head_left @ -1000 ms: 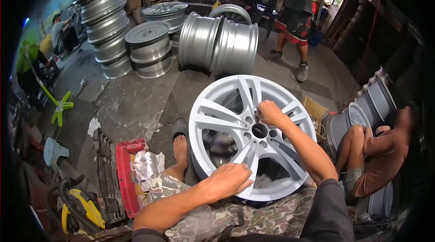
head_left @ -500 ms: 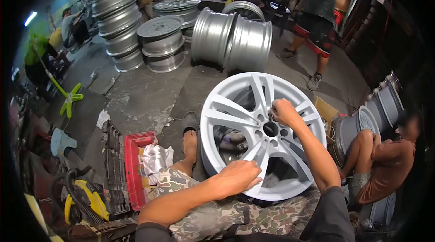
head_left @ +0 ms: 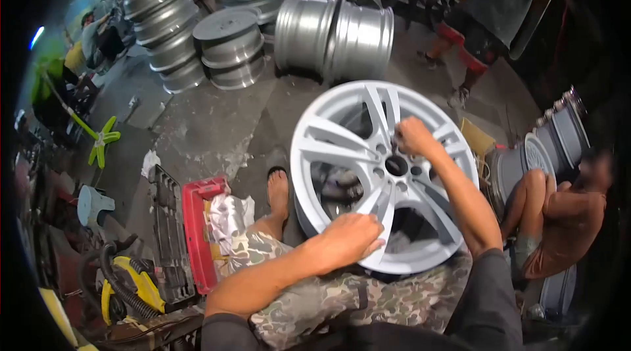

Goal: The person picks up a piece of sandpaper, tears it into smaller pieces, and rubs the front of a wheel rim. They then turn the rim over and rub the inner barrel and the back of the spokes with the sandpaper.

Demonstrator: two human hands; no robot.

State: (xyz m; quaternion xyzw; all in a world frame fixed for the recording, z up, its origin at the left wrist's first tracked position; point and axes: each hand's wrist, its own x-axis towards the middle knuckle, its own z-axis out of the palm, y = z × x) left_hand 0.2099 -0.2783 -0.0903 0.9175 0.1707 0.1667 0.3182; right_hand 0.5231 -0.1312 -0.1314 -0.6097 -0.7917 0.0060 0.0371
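Observation:
A white multi-spoke car wheel rim (head_left: 309,203) lies tilted in front of me, its near edge by my camouflage-clad lap. My left hand (head_left: 351,239) is closed over the lower spoke near the rim's front edge, thumb towards me. Its curled fingers hide whatever is under them. Beyond the centre hole, my right hand (head_left: 415,136) forms a fist against an upper spoke close to the bolt holes. What it holds, if anything, is hidden. Through the gaps between the spokes, dark shapes show below the rim.
Left of my foot stands a red crate (head_left: 197,246) with a white cloth (head_left: 230,216). Silver rims (head_left: 361,42) stand and stack behind. A yellow machine with a black hose (head_left: 135,285) sits lower left. A seated person (head_left: 568,219) is at right; another person (head_left: 493,16) stands behind.
The camera view has shifted slightly, so the rim sits higher in the picture. Both hands keep about the same places on the spokes. The standing person at the back right has changed posture.

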